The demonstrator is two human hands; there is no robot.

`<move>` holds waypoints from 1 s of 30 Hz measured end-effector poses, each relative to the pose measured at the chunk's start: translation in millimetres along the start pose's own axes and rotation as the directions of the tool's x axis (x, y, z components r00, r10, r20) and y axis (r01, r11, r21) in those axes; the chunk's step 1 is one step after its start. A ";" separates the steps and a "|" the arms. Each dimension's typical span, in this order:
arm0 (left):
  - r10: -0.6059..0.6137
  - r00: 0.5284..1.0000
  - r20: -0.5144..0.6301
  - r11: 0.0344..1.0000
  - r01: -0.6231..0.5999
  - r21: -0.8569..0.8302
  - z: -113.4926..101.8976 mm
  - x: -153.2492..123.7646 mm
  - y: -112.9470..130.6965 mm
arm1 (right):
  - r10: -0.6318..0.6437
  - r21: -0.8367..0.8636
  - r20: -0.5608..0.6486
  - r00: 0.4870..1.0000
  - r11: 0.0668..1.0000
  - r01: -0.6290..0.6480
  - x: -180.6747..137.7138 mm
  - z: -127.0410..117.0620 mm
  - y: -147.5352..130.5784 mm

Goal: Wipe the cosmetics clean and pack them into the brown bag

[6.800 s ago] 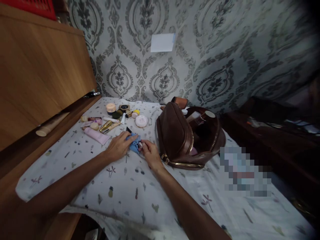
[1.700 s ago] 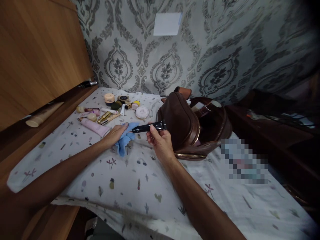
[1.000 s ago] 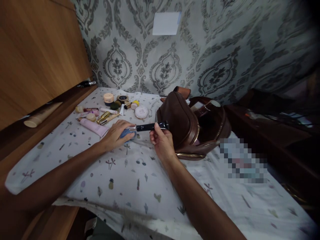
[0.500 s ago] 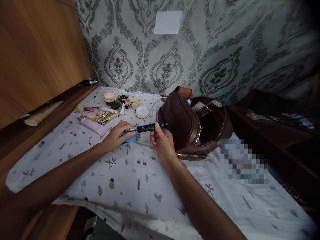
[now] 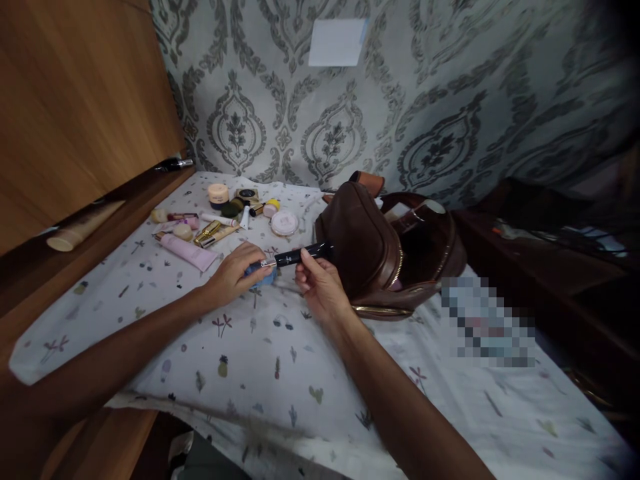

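The left hand [image 5: 240, 268] is closed on a bunched blue cloth [image 5: 264, 277] at the silver end of a black tube [image 5: 289, 258]. The right hand [image 5: 323, 283] pinches the tube nearer its other end. So the work on this tube looks part done, and it is not put down yet. The brown bag [image 5: 356, 233] sits open at three o'clock from it. Little things, like the pink tube [image 5: 186, 253] at nine o'clock and the white round case [image 5: 285, 223] at eleven, lie loose. I cannot tell which are finished.
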State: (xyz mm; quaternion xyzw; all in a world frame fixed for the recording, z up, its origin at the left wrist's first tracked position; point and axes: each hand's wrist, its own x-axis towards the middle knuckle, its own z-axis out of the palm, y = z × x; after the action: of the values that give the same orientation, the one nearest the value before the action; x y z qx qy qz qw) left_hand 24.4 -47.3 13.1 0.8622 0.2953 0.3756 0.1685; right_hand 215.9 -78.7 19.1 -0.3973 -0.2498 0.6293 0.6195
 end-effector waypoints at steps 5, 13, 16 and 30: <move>0.000 1.000 -0.025 1.000 0.000 0.018 1.7 -0.3 -0.1 | 0.004 -0.017 0.001 1.000 1.000 -0.004 -0.2 0.9 -0.3; 0.043 0.992 -0.120 0.995 -0.032 0.093 4.5 -2.0 1.0 | -0.025 -0.053 0.017 1.000 0.998 0.026 1.8 -1.9 2.9; 0.077 0.987 -0.139 0.989 -0.059 0.135 5.2 -2.9 1.2 | -0.022 -0.053 0.018 1.000 0.998 0.023 1.8 -1.9 3.1; 0.177 0.974 -0.143 0.937 -0.122 0.326 6.7 -3.4 3.4 | -0.006 -0.054 0.039 0.999 0.999 0.008 -0.8 1.0 1.3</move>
State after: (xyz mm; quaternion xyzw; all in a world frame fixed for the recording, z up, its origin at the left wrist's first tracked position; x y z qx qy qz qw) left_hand 28.9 -52.4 8.5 0.8628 0.2982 0.4074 -0.0264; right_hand 214.3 -79.5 18.7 -0.4008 -0.2798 0.6277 0.6059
